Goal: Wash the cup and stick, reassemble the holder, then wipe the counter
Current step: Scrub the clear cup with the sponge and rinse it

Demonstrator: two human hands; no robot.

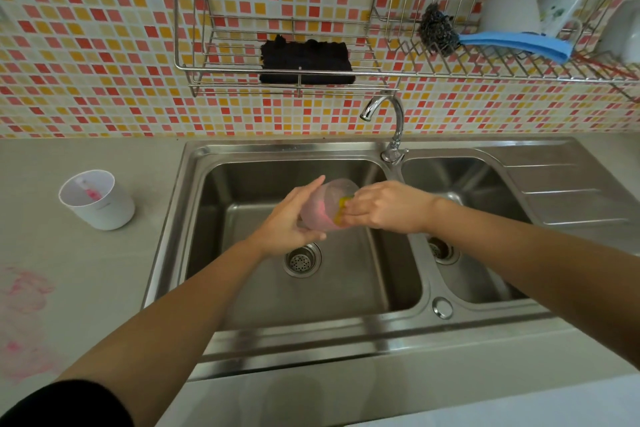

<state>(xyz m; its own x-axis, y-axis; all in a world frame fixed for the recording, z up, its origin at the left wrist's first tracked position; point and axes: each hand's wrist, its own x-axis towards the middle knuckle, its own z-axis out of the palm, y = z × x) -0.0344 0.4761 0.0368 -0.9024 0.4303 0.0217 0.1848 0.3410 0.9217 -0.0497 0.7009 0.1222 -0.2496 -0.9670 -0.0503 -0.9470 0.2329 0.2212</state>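
Over the left sink basin my left hand holds a translucent pink cup, tilted on its side with its mouth toward the right. My right hand pinches a yellow-green sponge at the cup's rim; most of the sponge is hidden by my fingers. On the counter to the left stands a white holder with a pink-stained stick inside it. Pink smears mark the counter at the near left.
A chrome tap stands between the two basins, with no water running. The wall rack holds a black cloth, a steel scourer, a blue cloth and white mugs. A drainboard lies right of the right basin.
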